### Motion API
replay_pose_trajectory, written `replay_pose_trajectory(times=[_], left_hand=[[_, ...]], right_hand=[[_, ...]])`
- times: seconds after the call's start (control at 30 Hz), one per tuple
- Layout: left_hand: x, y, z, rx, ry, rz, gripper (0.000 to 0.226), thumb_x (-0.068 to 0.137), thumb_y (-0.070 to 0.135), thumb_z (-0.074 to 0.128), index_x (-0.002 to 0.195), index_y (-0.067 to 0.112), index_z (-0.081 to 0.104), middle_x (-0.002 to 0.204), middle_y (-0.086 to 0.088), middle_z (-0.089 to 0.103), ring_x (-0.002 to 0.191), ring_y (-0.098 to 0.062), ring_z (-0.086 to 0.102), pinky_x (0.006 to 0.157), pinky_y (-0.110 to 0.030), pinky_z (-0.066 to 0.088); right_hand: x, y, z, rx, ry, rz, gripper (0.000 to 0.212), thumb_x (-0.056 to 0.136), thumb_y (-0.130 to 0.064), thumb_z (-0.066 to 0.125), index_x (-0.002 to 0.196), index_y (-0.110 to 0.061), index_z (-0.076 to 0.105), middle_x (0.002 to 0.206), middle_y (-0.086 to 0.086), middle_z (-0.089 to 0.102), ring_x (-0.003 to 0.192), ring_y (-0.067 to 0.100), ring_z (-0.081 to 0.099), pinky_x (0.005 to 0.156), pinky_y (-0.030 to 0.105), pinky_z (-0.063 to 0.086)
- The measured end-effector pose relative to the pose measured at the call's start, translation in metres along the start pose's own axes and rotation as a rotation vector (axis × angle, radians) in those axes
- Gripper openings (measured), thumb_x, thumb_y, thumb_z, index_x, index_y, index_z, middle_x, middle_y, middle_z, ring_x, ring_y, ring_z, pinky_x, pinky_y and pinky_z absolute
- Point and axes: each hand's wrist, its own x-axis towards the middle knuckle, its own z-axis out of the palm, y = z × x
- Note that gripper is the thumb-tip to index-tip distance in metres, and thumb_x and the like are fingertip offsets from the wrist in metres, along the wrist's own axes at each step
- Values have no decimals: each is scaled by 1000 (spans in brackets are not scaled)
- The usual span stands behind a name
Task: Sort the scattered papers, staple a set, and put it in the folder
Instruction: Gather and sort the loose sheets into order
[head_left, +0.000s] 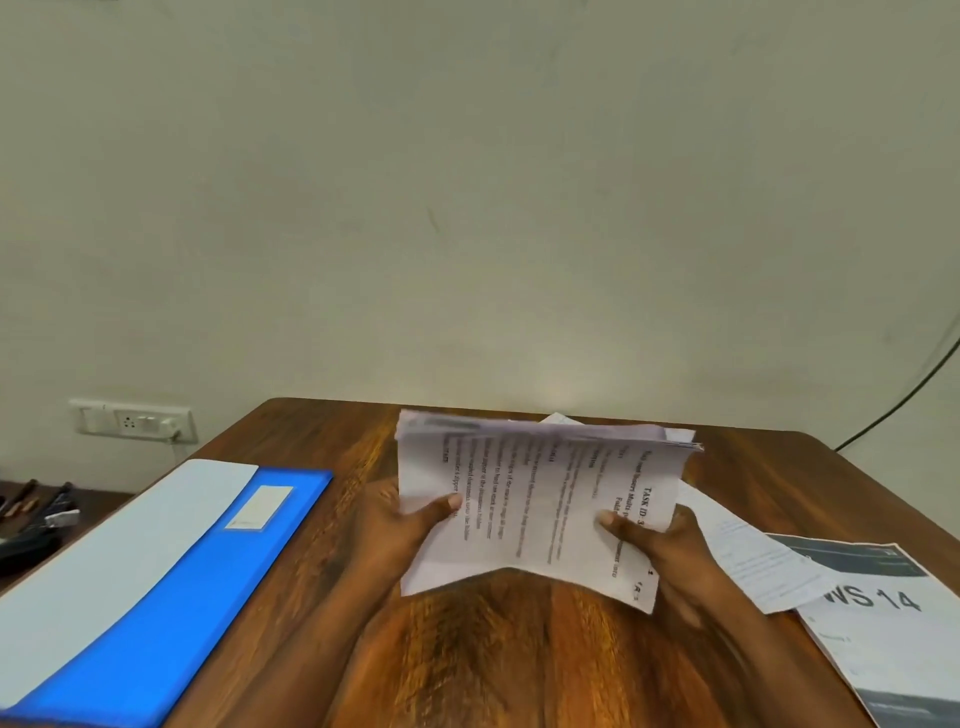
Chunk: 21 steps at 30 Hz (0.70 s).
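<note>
Both the left hand (395, 525) and right hand (662, 540) grip a gathered stack of papers (535, 499) upright above the worktop (519, 654), thumbs pinching. Sorting looks nearly done; stapling remains, with no stapler in view, and the blue folder (171, 587) lies closed at left.

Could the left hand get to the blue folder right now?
Probably, once freed: the left hand grips the paper stack together with the right hand, but bare table lies between it and the folder.

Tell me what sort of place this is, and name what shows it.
Probably an office or study desk: a wooden table against a plain wall, a blue folder lying on it, printed sheets held in both hands, more papers to the right, and a wall socket.
</note>
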Motion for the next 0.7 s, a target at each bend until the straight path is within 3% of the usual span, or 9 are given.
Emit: replay_pose_trajectory(times=[0.07, 0.2, 0.33, 0.4, 0.5, 0.6, 0.7], left_hand=[[-3, -9, 5, 48, 36, 24, 23, 83, 21, 84, 95, 32, 69, 90, 15, 75, 79, 6, 74, 61, -17, 59], [-3, -19, 5, 21, 75, 14, 22, 82, 20, 85, 100, 27, 74, 97, 8, 80, 87, -13, 79, 70, -31, 65], [-6, -24, 4, 7, 80, -28, 29, 80, 27, 87, 106, 25, 74, 104, 6, 80, 91, -16, 79, 75, -40, 65], [-9, -31, 5, 44, 78, -43, 35, 78, 33, 88, 108, 31, 72, 104, 14, 79, 94, -11, 78, 77, -37, 65], [-12, -34, 7, 93, 66, -39, 32, 81, 24, 86, 105, 38, 69, 94, 26, 77, 93, -5, 76, 73, -26, 63], [-9, -29, 7, 147, 96, -54, 31, 81, 30, 86, 108, 29, 69, 98, 16, 74, 88, -10, 75, 67, -26, 62], [-4, -30, 3, 186, 143, -61, 31, 81, 32, 86, 107, 26, 70, 109, 6, 75, 91, -12, 74, 73, -34, 63]], right_hand=[[-4, 11, 2, -41, -3, 49, 45, 79, -14, 88, 120, -10, 69, 109, 11, 80, 96, 37, 77, 90, 61, 60], [-1, 18, 7, -41, 32, 37, 47, 78, -14, 88, 121, -12, 69, 108, 8, 80, 95, 33, 78, 89, 57, 62], [2, 22, 8, -42, 53, 28, 44, 78, -15, 88, 119, -14, 71, 108, 7, 80, 95, 32, 79, 88, 55, 62], [-1, 29, 10, -60, 53, 56, 46, 77, -16, 89, 119, -17, 70, 108, 4, 81, 97, 28, 78, 89, 52, 63], [-4, 34, 11, -91, 50, 91, 54, 74, -21, 92, 122, -22, 67, 109, 0, 80, 102, 26, 77, 91, 52, 63], [-3, 28, 9, -123, 33, 94, 46, 77, -15, 90, 118, -21, 70, 108, 0, 81, 99, 23, 78, 90, 49, 63], [-5, 23, 2, -179, -12, 136, 35, 82, -9, 86, 114, -17, 74, 107, 2, 81, 94, 23, 79, 81, 43, 65]])
